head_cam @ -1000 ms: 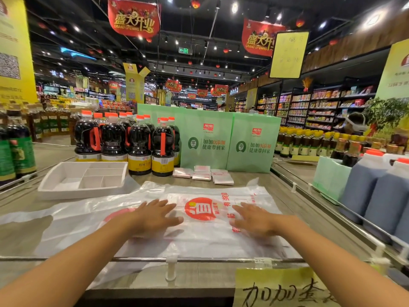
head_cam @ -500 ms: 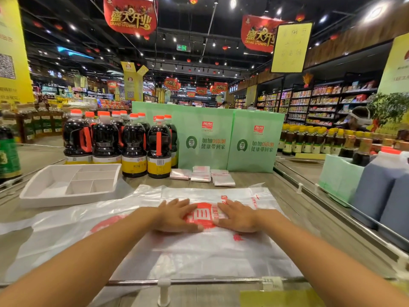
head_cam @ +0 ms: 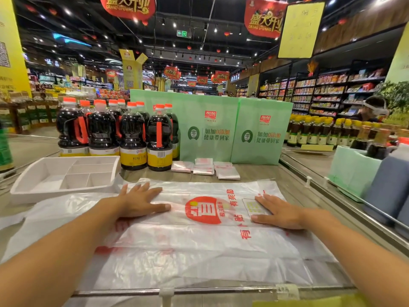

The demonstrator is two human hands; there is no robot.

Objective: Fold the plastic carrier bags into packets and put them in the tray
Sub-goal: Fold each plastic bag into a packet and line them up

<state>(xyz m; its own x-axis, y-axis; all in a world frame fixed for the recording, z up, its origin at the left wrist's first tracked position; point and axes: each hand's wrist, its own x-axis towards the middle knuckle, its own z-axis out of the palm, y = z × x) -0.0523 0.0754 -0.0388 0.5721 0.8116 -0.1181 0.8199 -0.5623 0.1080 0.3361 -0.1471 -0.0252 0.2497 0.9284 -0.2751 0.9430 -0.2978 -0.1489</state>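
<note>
Plastic bag [head_cam: 199,247], under L grip [head_cam: 139,202], R grip [head_cam: 280,212]

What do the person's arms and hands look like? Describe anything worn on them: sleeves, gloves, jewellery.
Both are bare. The left forearm and right forearm show no sleeve as far up as the frame reaches. The left hand and right hand wear no gloves, and no ring, watch or bracelet is visible. The nails that show look short and plain.
</note>
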